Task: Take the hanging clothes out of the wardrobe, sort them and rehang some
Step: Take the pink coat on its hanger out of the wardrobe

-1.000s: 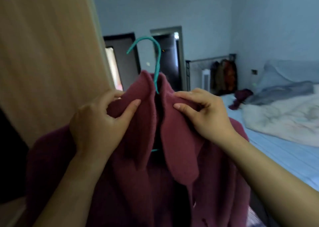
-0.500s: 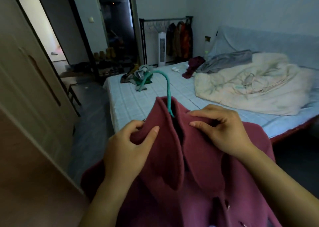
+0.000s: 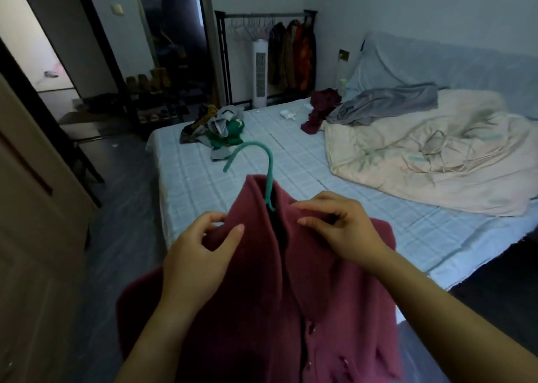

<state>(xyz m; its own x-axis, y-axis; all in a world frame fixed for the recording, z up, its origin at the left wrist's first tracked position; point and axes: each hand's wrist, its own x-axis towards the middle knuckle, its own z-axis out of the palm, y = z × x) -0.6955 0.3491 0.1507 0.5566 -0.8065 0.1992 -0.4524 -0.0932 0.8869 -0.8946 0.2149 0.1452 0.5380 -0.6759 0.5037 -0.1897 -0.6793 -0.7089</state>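
Note:
A dark pink woollen coat [image 3: 326, 310] hangs on a teal hanger [image 3: 263, 167], held up in front of me over the near edge of the bed [image 3: 291, 167]. My left hand [image 3: 198, 257] pinches the left collar flap between thumb and fingers. My right hand [image 3: 340, 231] grips the right collar flap near the shoulder. The hanger's hook sticks up out of the collar between my hands. The coat's lower part runs out of the frame.
A pile of mixed clothes [image 3: 215, 132] lies on the bed's far left corner, a maroon garment [image 3: 320, 109] and a grey one [image 3: 384, 103] by a cream quilt [image 3: 422, 155]. A clothes rack [image 3: 267, 33] stands at the far wall. The wardrobe door [image 3: 32, 208] is at my left.
I have turned from the wardrobe toward the bed and lowered the coat from eye level to above the bed's edge. Both hands keep their hold on the collar.

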